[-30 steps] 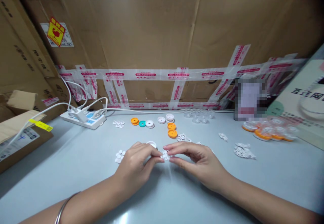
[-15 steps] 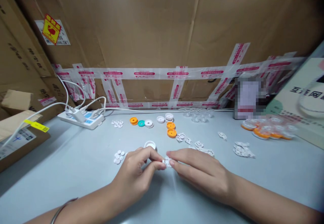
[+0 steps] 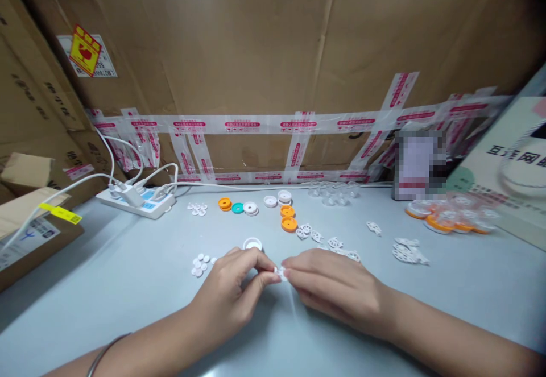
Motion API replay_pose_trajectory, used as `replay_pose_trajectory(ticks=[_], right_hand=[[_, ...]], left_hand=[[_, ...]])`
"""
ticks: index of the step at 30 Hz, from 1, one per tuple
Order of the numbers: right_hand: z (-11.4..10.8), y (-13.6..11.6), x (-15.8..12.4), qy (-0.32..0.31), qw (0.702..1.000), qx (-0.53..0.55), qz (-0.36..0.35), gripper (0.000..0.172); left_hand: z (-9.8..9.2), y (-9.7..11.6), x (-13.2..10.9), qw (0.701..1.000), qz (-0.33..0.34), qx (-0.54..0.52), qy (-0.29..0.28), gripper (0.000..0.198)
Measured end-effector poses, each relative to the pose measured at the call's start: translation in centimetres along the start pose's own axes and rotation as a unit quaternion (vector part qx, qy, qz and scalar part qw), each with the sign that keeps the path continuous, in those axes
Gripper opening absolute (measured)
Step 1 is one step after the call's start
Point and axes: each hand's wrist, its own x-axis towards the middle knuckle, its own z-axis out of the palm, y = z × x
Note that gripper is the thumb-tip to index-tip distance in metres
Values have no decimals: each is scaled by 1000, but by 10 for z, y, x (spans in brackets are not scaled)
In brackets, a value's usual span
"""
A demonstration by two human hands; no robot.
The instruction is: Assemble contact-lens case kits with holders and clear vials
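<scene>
Between my two hands is a small white plastic part, largely covered by the fingertips. My left hand pinches its left side with thumb and forefinger. The fingers of my right hand are closed together on its right side. Just behind my left hand lies a white round ring-like piece, partly hidden by the knuckles. Small white toothed discs are grouped left of that hand. Beyond my right hand are several flat white cut-out pieces.
Orange round pieces, a teal ring and white discs sit farther back. Clear domed pieces stand by the cardboard wall. More white cut-outs and orange-based clear pieces are at right; a power strip is at left.
My right fingers have closed further over the white part, and less of it shows. My left hand keeps its pinch in nearly the same place.
</scene>
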Motion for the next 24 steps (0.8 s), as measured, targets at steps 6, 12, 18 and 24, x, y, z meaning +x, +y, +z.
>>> replay_pose_trajectory(ticks=[6, 12, 18, 24], right_hand=[[11, 2, 2, 40, 951, 151, 266, 14], [7, 2, 5, -13, 902, 279, 329, 21], [-26, 45, 2, 115, 892, 129, 417, 23], [-21, 69, -11, -62, 904, 29, 423, 16]], left_hand=[[-1, -8, 1, 999, 31, 32, 17, 10], [0, -9, 1, 993, 99, 60, 20, 9], [-2, -9, 4, 995, 72, 65, 23, 9], [-2, -11, 5, 996, 64, 68, 10, 9]])
